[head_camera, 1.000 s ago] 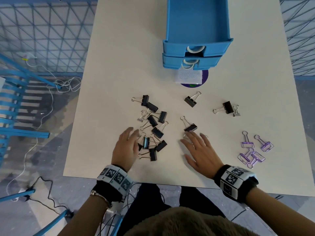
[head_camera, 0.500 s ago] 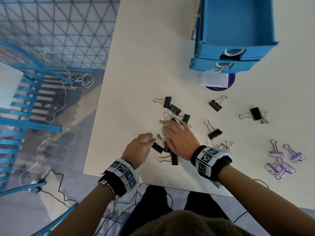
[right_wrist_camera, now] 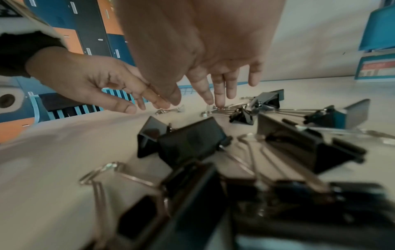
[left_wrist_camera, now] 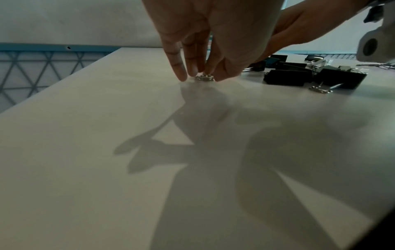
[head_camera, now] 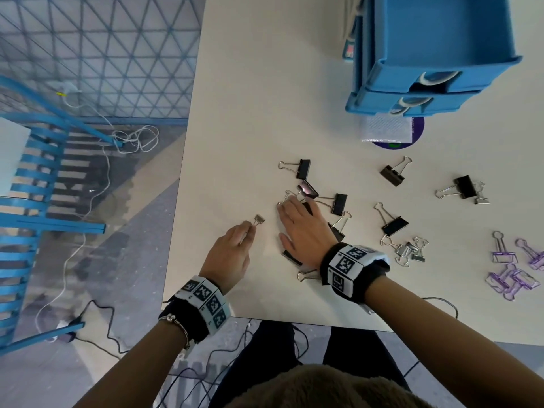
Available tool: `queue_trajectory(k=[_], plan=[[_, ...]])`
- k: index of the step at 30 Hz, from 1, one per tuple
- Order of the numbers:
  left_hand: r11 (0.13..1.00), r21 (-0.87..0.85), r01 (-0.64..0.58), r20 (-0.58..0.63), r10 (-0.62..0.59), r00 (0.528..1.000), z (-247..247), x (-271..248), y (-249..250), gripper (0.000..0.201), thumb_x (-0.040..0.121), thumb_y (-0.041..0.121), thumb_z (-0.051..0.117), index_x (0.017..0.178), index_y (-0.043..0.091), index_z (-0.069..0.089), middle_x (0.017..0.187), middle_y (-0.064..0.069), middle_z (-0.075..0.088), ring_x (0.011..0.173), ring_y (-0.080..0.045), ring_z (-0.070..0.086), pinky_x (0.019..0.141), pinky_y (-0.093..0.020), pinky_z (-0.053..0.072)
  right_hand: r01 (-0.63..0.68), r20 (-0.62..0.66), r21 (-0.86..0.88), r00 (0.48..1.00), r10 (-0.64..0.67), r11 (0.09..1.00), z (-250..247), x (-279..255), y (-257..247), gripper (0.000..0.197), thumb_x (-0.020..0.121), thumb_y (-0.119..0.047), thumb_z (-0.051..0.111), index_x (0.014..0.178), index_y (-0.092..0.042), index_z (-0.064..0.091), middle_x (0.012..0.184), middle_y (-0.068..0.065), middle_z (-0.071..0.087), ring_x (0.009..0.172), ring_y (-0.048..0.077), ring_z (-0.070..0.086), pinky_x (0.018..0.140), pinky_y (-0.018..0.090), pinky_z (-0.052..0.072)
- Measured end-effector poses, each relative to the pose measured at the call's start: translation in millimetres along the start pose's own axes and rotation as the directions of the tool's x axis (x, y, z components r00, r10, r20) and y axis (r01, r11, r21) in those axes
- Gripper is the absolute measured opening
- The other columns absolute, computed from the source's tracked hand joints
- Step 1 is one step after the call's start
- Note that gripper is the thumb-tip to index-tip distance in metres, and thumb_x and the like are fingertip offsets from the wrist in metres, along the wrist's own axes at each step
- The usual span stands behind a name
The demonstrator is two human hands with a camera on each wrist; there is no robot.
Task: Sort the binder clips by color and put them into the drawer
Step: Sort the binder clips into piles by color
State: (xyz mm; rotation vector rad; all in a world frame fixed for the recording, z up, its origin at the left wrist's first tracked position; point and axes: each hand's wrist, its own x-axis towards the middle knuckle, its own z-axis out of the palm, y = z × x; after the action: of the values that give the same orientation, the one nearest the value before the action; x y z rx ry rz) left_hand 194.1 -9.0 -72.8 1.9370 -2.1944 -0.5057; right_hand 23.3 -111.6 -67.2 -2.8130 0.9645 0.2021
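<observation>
A silver clip (head_camera: 259, 220) is pinched on the table (head_camera: 235, 119) by the left hand (head_camera: 228, 257); the right hand (head_camera: 303, 231), fingers spread, apparently touches the black clips (head_camera: 338, 203).

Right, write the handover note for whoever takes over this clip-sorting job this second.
Left hand: pinches a small silver clip by its wire, low on the table, left of the black clips.
Right hand: open, spread flat over the black clips.
Done: purple clips grouped at right; a small silver cluster beside them.
Left: two black clips lie apart, one with a silver clip beside it; nothing seen in the blue drawer unit yet.
</observation>
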Motion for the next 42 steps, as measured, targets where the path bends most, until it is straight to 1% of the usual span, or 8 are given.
queue_trajectory(k=[12, 16, 20, 23, 28, 32, 35, 42], plan=[[0.962, 0.03, 0.271, 0.028, -0.272, 0.962, 10.3, -35.7, 31.0, 0.041, 0.071, 0.0, 0.049, 0.11, -0.006, 0.057, 0.116, -0.024, 0.058, 0.108, -0.037, 0.056, 0.084, -0.047, 0.051, 0.178, 0.179, -0.153, 0.972, -0.15, 0.972, -5.4, -13.5, -17.3, 0.058, 0.071, -0.043, 0.062, 0.123, -0.02, 0.053, 0.134, 0.006, 0.054, 0.125, 0.024, 0.048, 0.103, 0.049, 0.039], [0.922, -0.009, 0.387, -0.024, -0.387, 0.922, 13.3, -49.9, 45.5, 0.051, 0.067, -0.013, 0.062, 0.116, -0.004, 0.053, 0.115, -0.024, 0.056, 0.107, -0.039, 0.055, 0.083, -0.048, 0.051, 0.371, 0.235, -0.097, 0.91, -0.341, 0.923, -0.5, -37.8, -18.4, 0.056, 0.093, -0.033, 0.035, 0.141, -0.006, 0.021, 0.154, 0.014, 0.016, 0.142, 0.027, 0.013, 0.114, 0.054, 0.006], [0.916, 0.014, 0.4, -0.006, -0.4, 0.916, 18.7, -64.1, 61.4, 0.061, 0.061, -0.012, 0.069, 0.119, -0.005, 0.051, 0.107, -0.025, 0.059, 0.094, -0.04, 0.06, 0.064, -0.043, 0.056, 0.436, 0.262, -0.074, 0.876, -0.404, 0.897, 2.0, -65.4, -19.6, 0.057, 0.096, -0.034, 0.028, 0.141, 0.0, 0.015, 0.154, 0.017, 0.01, 0.143, 0.028, 0.007, 0.114, 0.05, -0.005], [0.923, -0.004, 0.384, -0.001, -0.384, 0.923, 23.9, -72.4, 74.0, 0.06, 0.061, -0.012, 0.069, 0.118, -0.003, 0.052, 0.106, -0.022, 0.058, 0.089, -0.038, 0.06, 0.06, -0.04, 0.058, 0.47, 0.296, -0.064, 0.851, -0.433, 0.88, 6.8, -90.8, -20.4, 0.06, 0.096, -0.038, 0.031, 0.141, -0.001, 0.018, 0.153, 0.016, 0.017, 0.142, 0.027, 0.013, 0.115, 0.049, 0.001], [0.975, -0.05, 0.215, -0.028, -0.217, 0.976, 34.4, -78.1, 107.0, 0.066, 0.057, -0.012, 0.071, 0.117, 0.004, 0.049, 0.112, -0.015, 0.056, 0.101, -0.023, 0.044, 0.071, -0.038, 0.055, 0.492, 0.255, -0.029, 0.845, -0.47, 0.87, 21.6, -139.4, 0.3, 0.062, 0.073, -0.057, 0.057, 0.119, -0.015, 0.059, 0.126, 0.0, 0.061, 0.119, 0.013, 0.054, 0.103, 0.035, 0.041], [0.99, -0.047, 0.13, 0.013, -0.129, 0.992, 53.8, -75.3, 134.8, 0.074, 0.052, -0.01, 0.073, 0.118, 0.007, 0.043, 0.109, -0.017, 0.062, 0.104, -0.024, 0.045, 0.077, -0.04, 0.054, 0.497, 0.199, 0.005, 0.85, -0.488, 0.868, 34.1, -174.7, 29.0, 0.067, 0.068, -0.056, 0.064, 0.121, -0.014, 0.057, 0.128, 0.001, 0.06, 0.119, 0.014, 0.054, 0.105, 0.038, 0.037], [0.995, -0.023, 0.1, 0.069, -0.098, 0.993, 67.2, -67.1, 154.9, 0.051, 0.07, 0.002, 0.049, 0.121, 0.006, 0.041, 0.111, -0.019, 0.062, 0.108, -0.026, 0.046, 0.081, -0.043, 0.054, 0.487, 0.216, -0.019, 0.855, -0.472, 0.873, 37.2, -197.6, 50.9, 0.069, 0.068, -0.055, 0.064, 0.123, -0.014, 0.055, 0.131, 0.0, 0.057, 0.121, 0.013, 0.053, 0.107, 0.038, 0.027], [0.988, -0.039, 0.149, 0.028, -0.148, 0.989, 75.2, -33.3, 190.6, 0.055, 0.072, 0.012, 0.029, 0.122, -0.002, 0.046, 0.125, -0.013, 0.038, 0.114, -0.029, 0.038, 0.089, -0.047, 0.046, 0.37, 0.225, 0.039, 0.902, -0.369, 0.928, 35.0, -214.7, 87.7, 0.078, 0.069, -0.053, 0.062, 0.131, -0.009, 0.045, 0.14, 0.008, 0.047, 0.129, 0.02, 0.044, 0.106, 0.044, 0.032]])
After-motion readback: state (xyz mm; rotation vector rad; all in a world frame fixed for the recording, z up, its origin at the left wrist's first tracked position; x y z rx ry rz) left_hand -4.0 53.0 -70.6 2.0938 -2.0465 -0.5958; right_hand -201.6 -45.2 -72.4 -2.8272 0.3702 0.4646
